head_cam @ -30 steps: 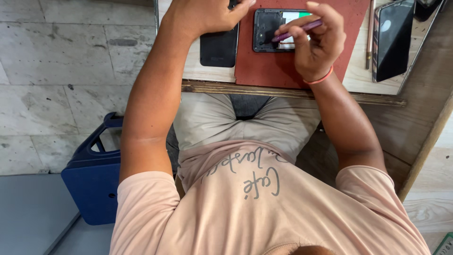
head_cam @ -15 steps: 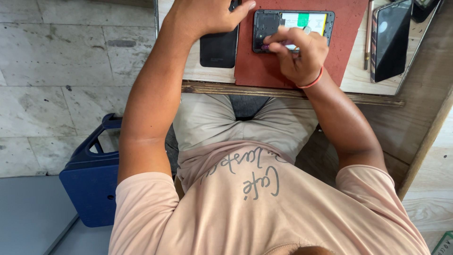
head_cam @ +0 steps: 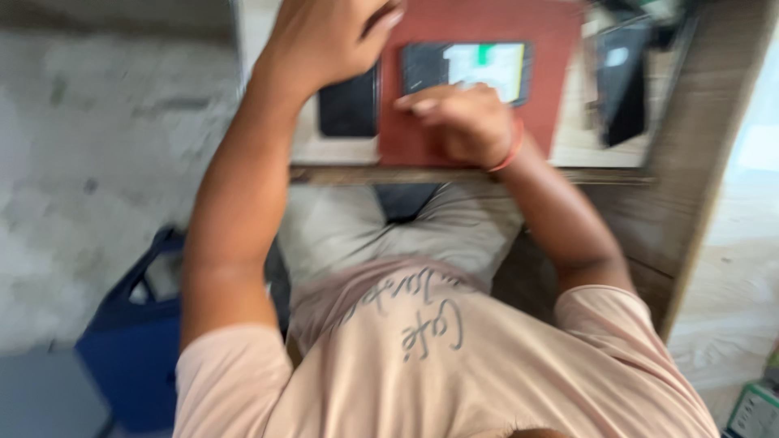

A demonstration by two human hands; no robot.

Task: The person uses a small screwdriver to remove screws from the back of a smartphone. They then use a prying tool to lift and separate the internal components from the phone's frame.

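Frame blurred. Right hand (head_cam: 466,122) curled, fingertips on the lit phone (head_cam: 466,69) lying flat on the red mat (head_cam: 560,49); grip not closed around it. Left hand (head_cam: 329,36) rests over a dark phone (head_cam: 349,109) beside the mat, grip state unclear. Another dark device (head_cam: 625,81) leans at right on the tabletop (head_cam: 584,146). Blue bin (head_cam: 134,357) on the floor, left.

A brick-red mat (head_cam: 479,138) is lying under a black phone (head_cam: 466,69) whose screen is glowing white, yellow and green. Another black phone (head_cam: 347,109) is sitting beside it. A red band (head_cam: 510,154) is circling the right wrist. The shirt (head_cam: 438,365) is showing pale peach with grey script. A blue bin (head_cam: 134,357) is standing by grey, mottled stone (head_cam: 97,178).
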